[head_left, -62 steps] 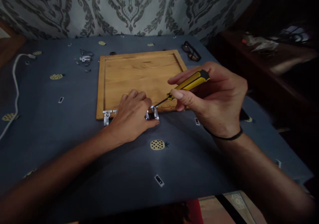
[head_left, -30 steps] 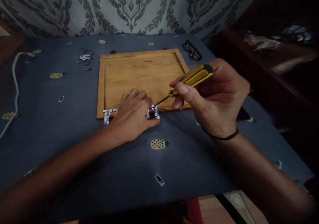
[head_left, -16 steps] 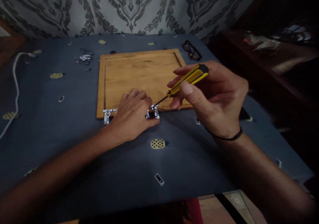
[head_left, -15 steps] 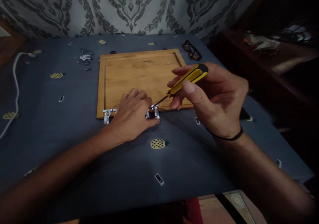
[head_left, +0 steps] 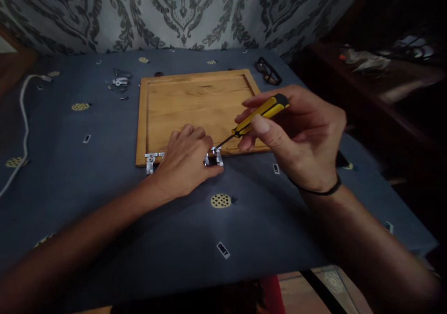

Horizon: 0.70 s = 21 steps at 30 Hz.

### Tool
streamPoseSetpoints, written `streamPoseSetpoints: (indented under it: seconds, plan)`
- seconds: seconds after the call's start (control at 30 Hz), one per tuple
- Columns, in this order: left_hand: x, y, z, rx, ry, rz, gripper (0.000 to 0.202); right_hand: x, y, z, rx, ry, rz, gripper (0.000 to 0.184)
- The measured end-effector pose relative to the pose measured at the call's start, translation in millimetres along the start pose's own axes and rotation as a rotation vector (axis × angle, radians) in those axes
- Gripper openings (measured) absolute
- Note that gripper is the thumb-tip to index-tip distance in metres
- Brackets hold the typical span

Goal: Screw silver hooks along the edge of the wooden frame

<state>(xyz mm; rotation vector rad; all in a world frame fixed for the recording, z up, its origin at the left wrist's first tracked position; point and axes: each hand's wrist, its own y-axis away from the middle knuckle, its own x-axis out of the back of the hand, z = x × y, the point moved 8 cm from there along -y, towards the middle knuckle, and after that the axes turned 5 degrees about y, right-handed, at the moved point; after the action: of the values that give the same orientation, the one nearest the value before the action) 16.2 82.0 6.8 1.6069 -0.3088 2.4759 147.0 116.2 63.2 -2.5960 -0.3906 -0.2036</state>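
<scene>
A framed wooden panel (head_left: 195, 104) lies flat on the table. Silver metal hinges sit along its near edge: one hinge (head_left: 150, 162) shows at the left corner, and another hinge (head_left: 219, 157) is by my left thumb. My left hand (head_left: 186, 162) bends over the panel's edge, closed around the hinge near the middle; its fingertips are partly hidden. Between thumb and fingers, my right hand (head_left: 300, 137) holds a yellow and black screwdriver (head_left: 260, 116). The shaft slants down to the left, and its tip meets the hinge beside my left hand.
Loose metal hardware (head_left: 121, 81) lies on the dark patterned tablecloth (head_left: 104, 202) beyond the panel's left side. Black-framed glasses (head_left: 268, 71) rest behind its right corner. A white cable (head_left: 23, 113) runs along the left. To the right stands dark furniture (head_left: 377, 95) with clutter.
The screwdriver handle and my right hand have shifted very slightly, the handle a little lower and to the left. My left hand keeps its place on the hinge.
</scene>
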Motion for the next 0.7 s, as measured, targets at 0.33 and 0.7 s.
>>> streamPoseSetpoints:
  seconds: [0.33,0.7]
  plan:
    - [0.4,1,-1,-0.012,0.001,0.022,0.026,14,3,-6,0.110,0.068,0.214,0.033]
    - [-0.9,2,-2,-0.022,-0.005,0.036,0.027,10,46,-8,0.093,0.563,-0.554,0.024]
